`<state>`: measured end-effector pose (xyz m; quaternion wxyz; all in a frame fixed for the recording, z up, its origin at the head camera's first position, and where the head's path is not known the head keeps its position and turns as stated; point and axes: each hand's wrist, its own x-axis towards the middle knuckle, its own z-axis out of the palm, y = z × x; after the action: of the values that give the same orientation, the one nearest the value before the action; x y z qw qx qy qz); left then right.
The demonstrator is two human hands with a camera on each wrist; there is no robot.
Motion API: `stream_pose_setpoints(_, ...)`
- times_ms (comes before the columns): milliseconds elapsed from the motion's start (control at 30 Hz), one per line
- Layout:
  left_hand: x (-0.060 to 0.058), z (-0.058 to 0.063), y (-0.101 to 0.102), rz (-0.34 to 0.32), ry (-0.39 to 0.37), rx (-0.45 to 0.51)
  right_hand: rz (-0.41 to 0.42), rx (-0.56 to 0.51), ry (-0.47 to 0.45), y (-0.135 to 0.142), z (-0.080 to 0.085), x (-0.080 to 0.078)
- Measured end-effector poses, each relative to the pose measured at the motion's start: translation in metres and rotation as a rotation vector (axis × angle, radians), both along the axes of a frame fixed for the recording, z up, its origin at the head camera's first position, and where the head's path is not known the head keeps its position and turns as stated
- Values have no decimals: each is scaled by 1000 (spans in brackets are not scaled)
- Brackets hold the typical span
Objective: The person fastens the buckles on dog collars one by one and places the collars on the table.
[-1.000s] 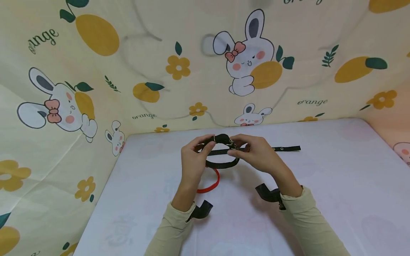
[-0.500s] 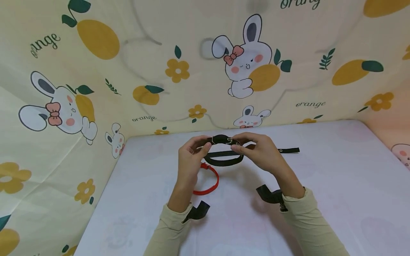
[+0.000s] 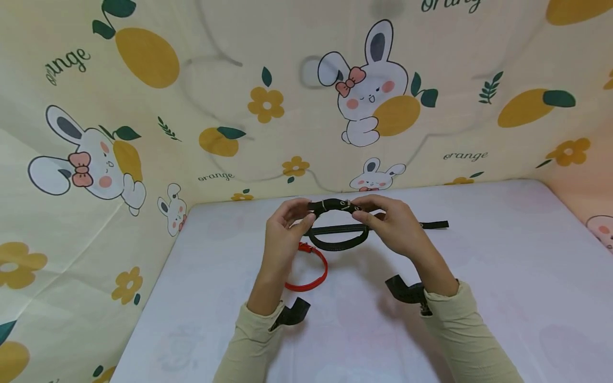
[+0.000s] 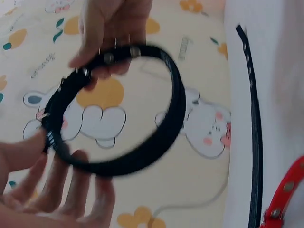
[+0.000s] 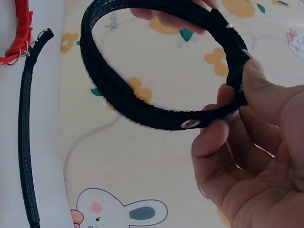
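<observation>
Both hands have lifted the black looped collar with metal eyelets (image 3: pixel 338 226) a little higher than a moment ago and tilted it, so the buckle end now sits level between them, above the far middle of the surface. The left hand (image 3: pixel 283 238) pinches the loop's left side with curled fingers (image 4: pixel 71 190); the right hand (image 3: pixel 395 229) has its thumb and fingers (image 5: pixel 213 142) clamped on the strap by an eyelet. By my reckoning the work at the buckle goes on with nothing loosened.

On the pale lilac surface (image 3: pixel 503 276), a straight black strap (image 3: pixel 433 225) lies far right and a red collar (image 3: pixel 313 268) sits nearer, just left of centre. Cream fabric printed with rabbits and oranges (image 3: pixel 143 106) walls in the space.
</observation>
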<state>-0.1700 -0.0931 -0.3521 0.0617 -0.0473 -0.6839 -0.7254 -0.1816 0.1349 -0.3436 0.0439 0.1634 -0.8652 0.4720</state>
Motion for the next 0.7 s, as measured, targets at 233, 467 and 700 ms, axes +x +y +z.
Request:
stream_pose_setpoints(233, -2, -3, -6, -32, 115, -156, 54, -87, -64, 5, 3, -2)
stream_pose_setpoints(467, 0, -1, -7, 18, 130, -105, 150, -107, -46, 13, 2, -2)
stream_pose_setpoints(700, -2, 2, -10, 25, 33, 33, 398, -44, 61, 23, 0, -4)
